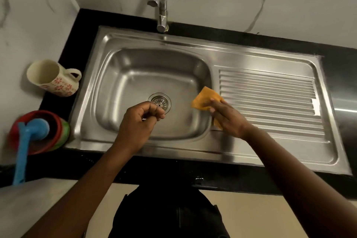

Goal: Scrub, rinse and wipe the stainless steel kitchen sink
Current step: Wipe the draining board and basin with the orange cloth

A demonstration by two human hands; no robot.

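The stainless steel sink (135,75) has a deep basin on the left, with a round drain strainer (160,102), and a ribbed drainboard (270,98) on the right. My right hand (229,118) presses an orange cloth (205,98) against the rim between basin and drainboard. My left hand (139,121) hovers over the basin's near side, just in front of the drain, its fingers curled closed with nothing visible in them. The chrome tap (162,0) stands at the back of the basin, with no water running.
A cream mug with red flowers (52,79) lies tilted on the black counter (173,172) left of the sink. Stacked red and green bowls (58,131) with a blue long-handled brush (25,147) sit at the near left. Marble wall behind.
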